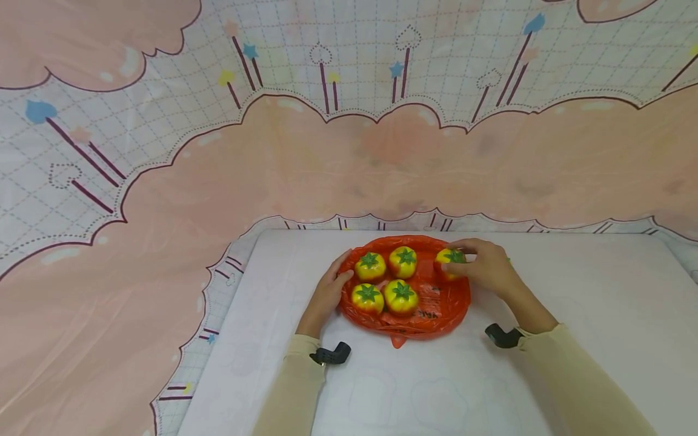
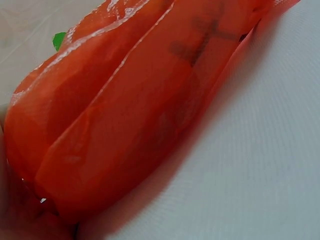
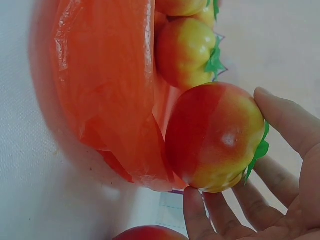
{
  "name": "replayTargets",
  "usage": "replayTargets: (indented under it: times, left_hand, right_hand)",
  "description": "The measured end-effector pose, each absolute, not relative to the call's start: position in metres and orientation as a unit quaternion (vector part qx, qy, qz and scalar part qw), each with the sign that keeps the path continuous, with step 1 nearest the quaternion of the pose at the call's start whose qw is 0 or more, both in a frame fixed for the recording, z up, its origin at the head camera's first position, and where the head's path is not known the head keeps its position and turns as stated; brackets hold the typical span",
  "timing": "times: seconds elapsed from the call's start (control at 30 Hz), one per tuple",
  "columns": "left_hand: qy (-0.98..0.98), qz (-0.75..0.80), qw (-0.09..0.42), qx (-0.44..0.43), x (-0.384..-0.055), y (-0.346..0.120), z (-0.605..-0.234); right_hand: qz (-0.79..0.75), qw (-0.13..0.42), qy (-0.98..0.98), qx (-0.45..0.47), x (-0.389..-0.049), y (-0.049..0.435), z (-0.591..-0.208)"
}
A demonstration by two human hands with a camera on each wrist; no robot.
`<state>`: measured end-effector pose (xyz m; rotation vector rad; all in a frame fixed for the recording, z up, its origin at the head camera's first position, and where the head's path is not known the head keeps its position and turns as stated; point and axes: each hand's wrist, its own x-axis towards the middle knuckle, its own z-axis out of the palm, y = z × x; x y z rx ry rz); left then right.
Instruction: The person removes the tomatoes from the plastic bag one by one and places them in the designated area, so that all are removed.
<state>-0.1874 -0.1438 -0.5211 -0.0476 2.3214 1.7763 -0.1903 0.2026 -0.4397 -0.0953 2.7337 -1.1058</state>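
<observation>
A red plastic bag point(image 1: 431, 303), its rim spread wide, lies on the table with several yellow-red toy tomatoes point(image 1: 402, 297) inside. My left hand point(image 1: 325, 297) grips the bag's left rim; the left wrist view shows mostly the bag's side point(image 2: 130, 110). My right hand point(image 1: 493, 269) holds another tomato point(image 3: 215, 140) between thumb and fingers, over the right part of the bag, its green leafy top toward the palm. Below the right hand in its wrist view, part of a further red round thing point(image 3: 150, 233) shows, mostly cut off by the frame.
The white table point(image 1: 392, 387) reaches out on both sides of the bag. Behind it hangs a pink and white patterned cloth point(image 1: 382, 163). A black wrist-worn device point(image 1: 331, 353) sits at the left sleeve, and another black device point(image 1: 503, 336) at the right.
</observation>
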Motion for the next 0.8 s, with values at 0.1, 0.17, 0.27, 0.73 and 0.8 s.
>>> replayTargets:
  times: [0.1,0.17,0.27,0.73,0.8]
  left_hand:
    - [0.788,0.606,0.108,-0.013,-0.187,-0.144,-0.521]
    - [0.787,0.607,0.107,-0.012,-0.187,-0.144,-0.521]
    - [0.787,0.608,0.107,-0.011,-0.187,-0.145,-0.522]
    - [0.787,0.607,0.109,-0.016,-0.187,-0.144,-0.521]
    - [0.788,0.606,0.109,-0.016,-0.187,-0.144,-0.521]
  right_hand:
    - [-0.372,0.099,0.922,-0.027,-0.19,0.203,-0.439]
    - [-0.373,0.1,0.922,-0.025,-0.189,0.204,-0.438]
    - [-0.372,0.101,0.922,-0.024,-0.188,0.206,-0.437]
    - [-0.369,0.099,0.924,-0.016,-0.186,0.216,-0.433]
    - [-0.373,0.102,0.922,-0.011,-0.185,0.218,-0.432]
